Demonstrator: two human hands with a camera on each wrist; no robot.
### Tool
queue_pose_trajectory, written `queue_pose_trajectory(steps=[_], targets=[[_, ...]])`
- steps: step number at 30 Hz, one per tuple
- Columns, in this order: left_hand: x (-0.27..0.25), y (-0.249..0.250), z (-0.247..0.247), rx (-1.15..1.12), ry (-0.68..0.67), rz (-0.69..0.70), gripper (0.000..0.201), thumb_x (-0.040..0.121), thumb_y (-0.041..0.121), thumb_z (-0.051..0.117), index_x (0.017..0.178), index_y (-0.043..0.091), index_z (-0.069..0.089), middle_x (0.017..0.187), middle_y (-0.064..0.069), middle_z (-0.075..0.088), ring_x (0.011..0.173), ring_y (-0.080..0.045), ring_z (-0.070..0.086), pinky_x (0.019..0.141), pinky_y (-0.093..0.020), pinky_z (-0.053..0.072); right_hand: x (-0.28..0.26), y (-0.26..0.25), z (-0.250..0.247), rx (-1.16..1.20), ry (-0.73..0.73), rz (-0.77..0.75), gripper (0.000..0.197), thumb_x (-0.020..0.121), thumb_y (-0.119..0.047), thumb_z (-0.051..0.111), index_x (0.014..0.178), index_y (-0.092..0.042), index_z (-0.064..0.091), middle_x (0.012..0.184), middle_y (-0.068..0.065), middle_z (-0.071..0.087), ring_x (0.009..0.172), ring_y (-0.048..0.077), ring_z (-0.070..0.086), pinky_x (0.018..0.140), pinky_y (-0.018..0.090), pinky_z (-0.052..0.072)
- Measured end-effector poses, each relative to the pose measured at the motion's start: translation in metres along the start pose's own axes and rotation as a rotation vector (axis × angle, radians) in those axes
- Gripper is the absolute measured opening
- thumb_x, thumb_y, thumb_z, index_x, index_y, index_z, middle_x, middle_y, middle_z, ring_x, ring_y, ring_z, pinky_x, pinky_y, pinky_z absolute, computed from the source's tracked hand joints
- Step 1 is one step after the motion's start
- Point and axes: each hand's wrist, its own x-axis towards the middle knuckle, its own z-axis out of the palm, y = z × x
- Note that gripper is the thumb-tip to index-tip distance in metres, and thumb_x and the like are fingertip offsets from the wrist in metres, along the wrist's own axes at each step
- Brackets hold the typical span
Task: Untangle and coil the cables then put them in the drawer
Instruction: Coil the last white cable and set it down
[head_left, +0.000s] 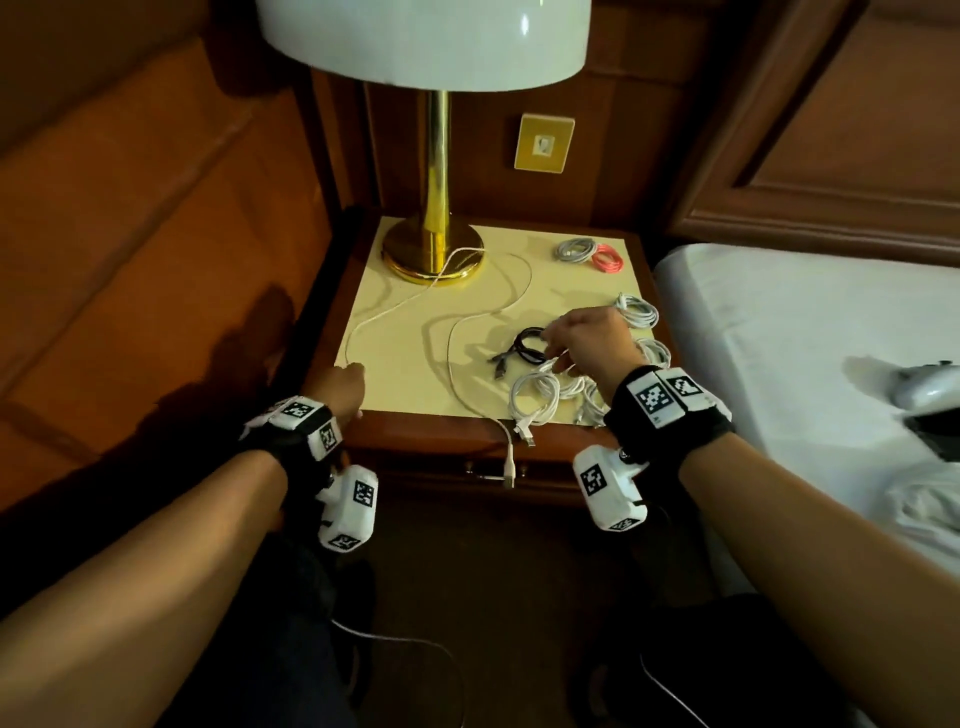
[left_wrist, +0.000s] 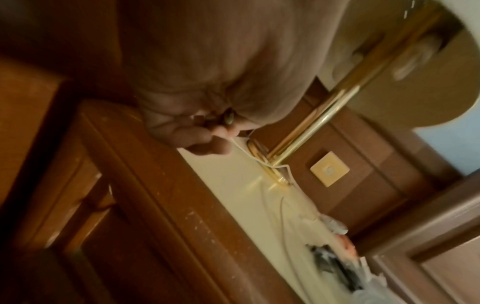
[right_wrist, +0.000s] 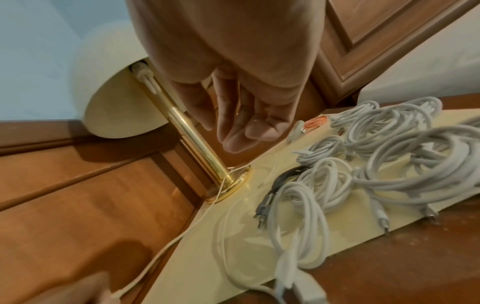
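A long thin white cable (head_left: 450, 358) lies loose on the cream nightstand top (head_left: 405, 379). It runs round the brass lamp base, and one plug hangs over the front edge. My left hand (head_left: 347, 385) at the top's left front corner pinches this cable (left_wrist: 240, 149) between its fingertips (left_wrist: 221, 133). My right hand (head_left: 579, 338) hovers over a black cable (head_left: 527, 347) and several coiled white cables (head_left: 535, 397), its fingers (right_wrist: 241, 131) relaxed and holding nothing. A grey coil (head_left: 574, 249) and a red coil (head_left: 609, 259) lie at the back right. The drawer (head_left: 441, 470) under the top looks shut.
A brass lamp (head_left: 436, 208) with a white shade stands at the back left of the nightstand. A bed with a white sheet (head_left: 779, 364) borders the right side, with a white object (head_left: 930, 387) on it. A wooden panel wall runs along the left.
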Motion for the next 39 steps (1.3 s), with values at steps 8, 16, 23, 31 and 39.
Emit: queue_pose_trajectory(steps=[8,16,23,31,39], targets=[[-0.123,0.018,-0.077,-0.545,0.139,0.344,0.026,0.077,0.033,0.041,0.056,0.02,0.048,0.057,0.004,0.05,0.059,-0.02,0.048,0.069,-0.036,0.037,-0.056,-0.06,0.046,-0.099,-0.095,-0.225,0.045,0.085,-0.013,0.07,0.127,-0.017,0.054,0.114,0.009,0.06,0.087,0.021,0.064,0.064,0.029,0.052],[-0.225,-0.002,-0.135,-0.749,-0.211,0.724,0.026,0.075,0.023,0.031,0.051,0.015,0.037,0.053,-0.003,0.032,0.05,-0.019,0.032,0.049,-0.023,0.034,-0.123,-0.091,0.077,0.032,-0.152,-0.653,0.051,0.078,-0.017,0.077,0.123,-0.029,0.055,0.132,-0.002,0.048,0.12,0.01,0.045,0.102,0.034,0.036],[-0.235,-0.071,-0.13,-0.751,-0.095,0.362,0.017,0.066,0.023,0.041,0.053,0.013,0.046,0.056,-0.003,0.046,0.054,-0.015,0.046,0.065,-0.032,0.035,-0.164,-0.07,0.071,0.138,-0.199,-0.621,0.008,0.086,-0.009,0.068,0.079,-0.012,0.065,0.075,0.008,0.065,0.069,0.004,0.054,0.068,0.019,0.043],[-0.248,-0.081,-0.105,-0.502,-0.091,0.357,0.029,0.092,0.005,0.042,0.077,0.004,0.066,0.073,-0.011,0.067,0.07,-0.011,0.063,0.064,-0.01,0.046,-0.198,-0.046,0.075,0.113,-0.317,-0.604,0.005,0.085,-0.01,0.07,0.082,-0.007,0.068,0.06,0.004,0.057,0.053,0.006,0.048,0.054,0.018,0.04],[-0.25,-0.073,-0.083,-0.333,-0.127,0.328,0.015,0.094,0.027,0.054,0.091,0.016,0.065,0.071,0.003,0.063,0.066,-0.008,0.06,0.067,-0.022,0.045,-0.198,-0.021,0.091,0.137,-0.296,-0.55,0.006,0.08,-0.01,0.075,0.075,-0.01,0.072,0.057,-0.006,0.059,0.051,0.003,0.048,0.054,0.021,0.039]])
